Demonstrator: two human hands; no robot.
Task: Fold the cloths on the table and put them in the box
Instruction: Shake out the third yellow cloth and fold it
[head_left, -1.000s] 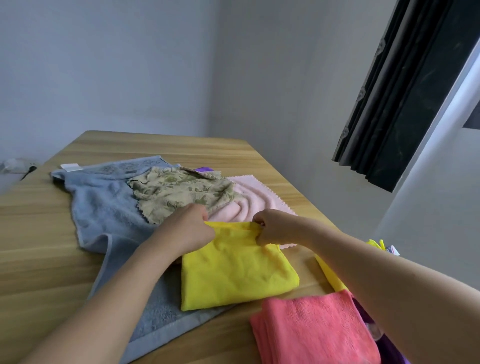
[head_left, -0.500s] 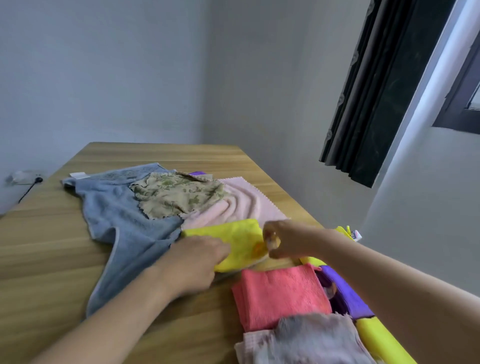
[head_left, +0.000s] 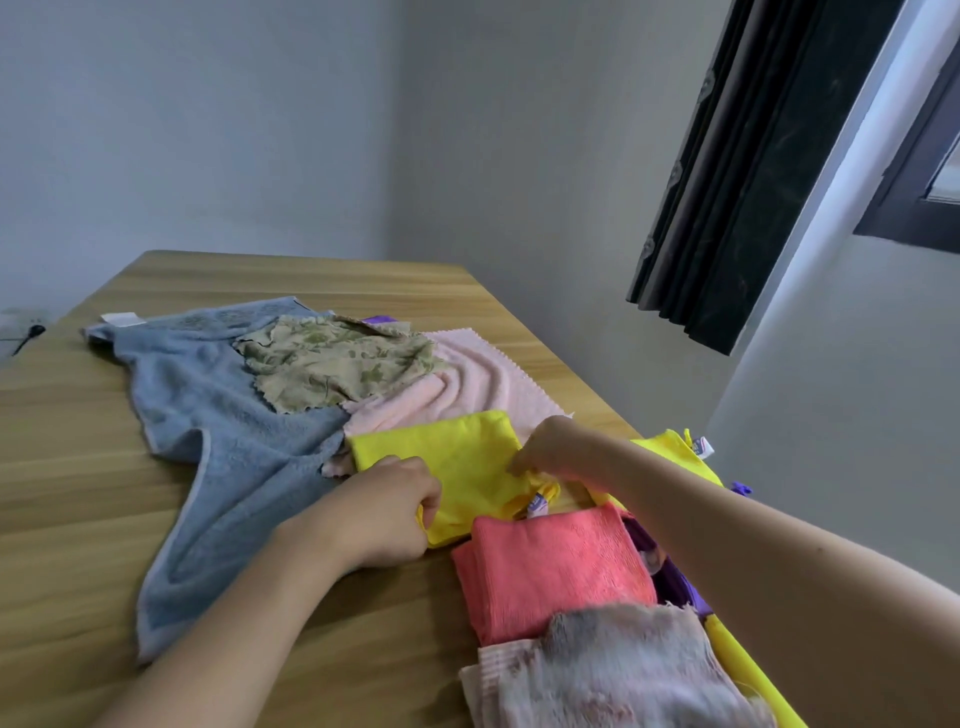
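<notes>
Wooden table (head_left: 78, 467) carries a spread blue towel (head_left: 218, 447), pink cloth (head_left: 467, 384) and floral cloth (head_left: 332, 364), while left hand (head_left: 384, 514) and right hand (head_left: 550, 449) each pinch the folded yellow cloth (head_left: 457, 467) beside the coral cloth (head_left: 550, 571).

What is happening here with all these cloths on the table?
A person is folding cloths. Both hands hold a yellow cloth, already folded small: the left hand pinches its near corner and the right hand its right edge. Next to it, at the right, lie folded cloths, a coral cloth and a greyish fluffy one. Unfolded on the wooden table lie a blue towel, a patterned beige cloth and a pink cloth.
</notes>
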